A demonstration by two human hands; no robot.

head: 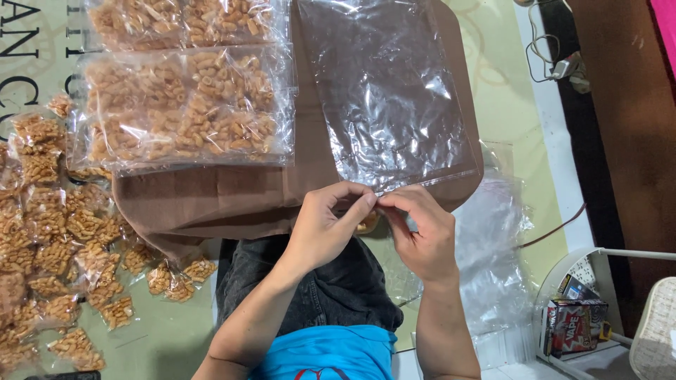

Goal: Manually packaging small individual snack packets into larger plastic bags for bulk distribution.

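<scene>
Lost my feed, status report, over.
Left hand and right hand pinching near edge of empty clear plastic bag. Bag flat on brown cloth. Nothing obstructing.

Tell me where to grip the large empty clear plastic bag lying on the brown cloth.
Pinch the large empty clear plastic bag at its near edge, where both hands, left hand and right hand, meet; it lies flat, with that edge nearest the person.

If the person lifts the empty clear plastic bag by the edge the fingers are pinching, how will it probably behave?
The clear plastic bag looks thin and wrinkled, so it would probably hang limp. Being empty, it is likely very light. Its glossy film may be slippery, which could be why both the left hand and the right hand pinch its near edge.
</scene>
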